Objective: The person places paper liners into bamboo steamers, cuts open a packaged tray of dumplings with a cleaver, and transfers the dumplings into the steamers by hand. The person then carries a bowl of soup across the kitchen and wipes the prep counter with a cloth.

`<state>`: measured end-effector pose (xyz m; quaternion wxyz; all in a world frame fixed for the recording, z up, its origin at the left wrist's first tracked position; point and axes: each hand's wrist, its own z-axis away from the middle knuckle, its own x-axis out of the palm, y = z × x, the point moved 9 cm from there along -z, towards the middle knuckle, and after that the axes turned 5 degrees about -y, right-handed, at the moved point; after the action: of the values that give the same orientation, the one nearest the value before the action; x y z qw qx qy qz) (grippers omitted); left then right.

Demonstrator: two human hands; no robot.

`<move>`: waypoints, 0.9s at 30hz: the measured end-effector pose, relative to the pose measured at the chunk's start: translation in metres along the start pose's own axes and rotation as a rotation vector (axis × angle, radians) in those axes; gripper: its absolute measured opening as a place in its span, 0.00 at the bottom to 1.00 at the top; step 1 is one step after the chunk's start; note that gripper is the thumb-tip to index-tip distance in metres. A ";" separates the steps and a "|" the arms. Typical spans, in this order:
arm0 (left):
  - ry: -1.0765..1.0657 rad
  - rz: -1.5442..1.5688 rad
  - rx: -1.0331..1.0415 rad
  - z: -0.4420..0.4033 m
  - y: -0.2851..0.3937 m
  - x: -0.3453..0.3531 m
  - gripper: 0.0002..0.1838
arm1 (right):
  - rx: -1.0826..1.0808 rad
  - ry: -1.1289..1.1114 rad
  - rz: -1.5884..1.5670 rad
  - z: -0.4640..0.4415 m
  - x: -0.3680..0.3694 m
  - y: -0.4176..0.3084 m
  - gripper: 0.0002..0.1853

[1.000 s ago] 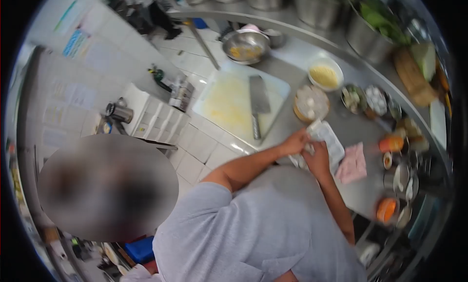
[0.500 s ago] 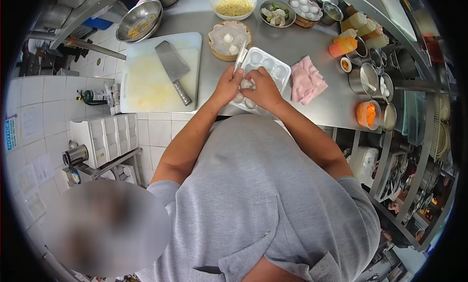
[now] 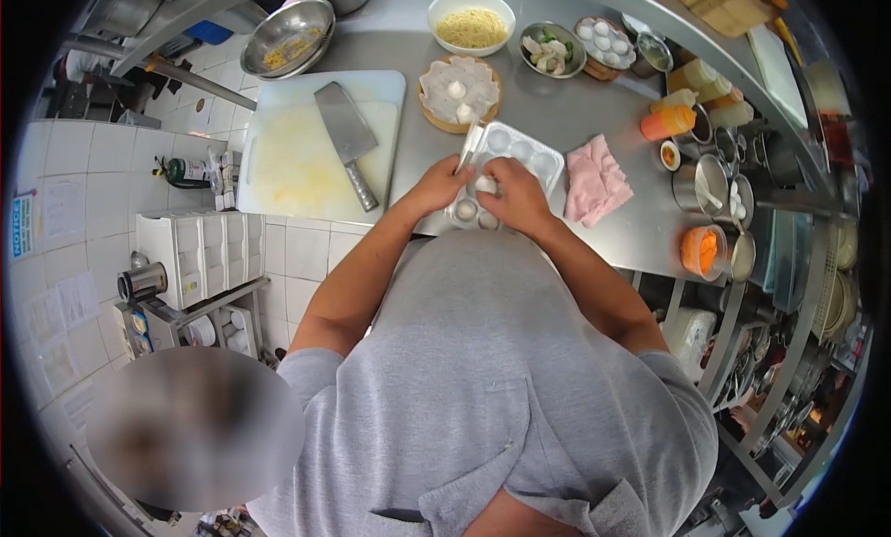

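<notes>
A white compartment tray (image 3: pixel 549 156) lies near the counter's front edge, with its raised side or lid (image 3: pixel 471 145) on the left. My left hand (image 3: pixel 436 185) is closed with its thumb on that left side. Over the tray, my right hand (image 3: pixel 516 199) pinches a pale dumpling (image 3: pixel 484 183). More round dumplings (image 3: pixel 467 209) sit in the tray's nearest hollows, partly hidden by my hands. Just beyond the tray is a bamboo steamer (image 3: pixel 492 112) lined with pale paper, holding two white dumplings (image 3: pixel 457 90).
Left of the steamer, a cleaver (image 3: pixel 345 129) rests on a cutting board (image 3: pixel 278 156). A pink cloth (image 3: pixel 597 182) lies right of the tray. A noodle bowl (image 3: pixel 471 22), a metal bowl (image 3: pixel 553 49) and a basket of white balls (image 3: pixel 604 43) stand behind. Sauce bottles (image 3: pixel 668 122) and pots line the right.
The view has shifted slightly, moving the counter right and down. My right hand and its dumpling are lower over the tray, farther from my left hand, which no longer touches the dumpling.
</notes>
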<state>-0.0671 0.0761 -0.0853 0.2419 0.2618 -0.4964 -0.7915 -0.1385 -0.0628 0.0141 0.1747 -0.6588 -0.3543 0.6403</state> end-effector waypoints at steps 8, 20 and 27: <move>0.030 -0.343 0.068 -0.003 0.017 0.005 0.21 | 0.276 0.208 -0.089 -0.124 -0.069 0.054 0.22; -0.011 -0.026 0.026 -0.001 0.015 0.003 0.21 | 0.164 0.051 0.215 -0.110 -0.077 0.044 0.15; -0.170 0.700 -0.167 0.000 0.012 0.035 0.25 | 0.351 -0.286 -0.249 0.035 -0.013 0.038 0.20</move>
<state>-0.0914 0.0493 -0.0807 0.4763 -0.0110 -0.5081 -0.7175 -0.1620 -0.1055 -0.0061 0.3119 -0.4724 -0.3375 0.7521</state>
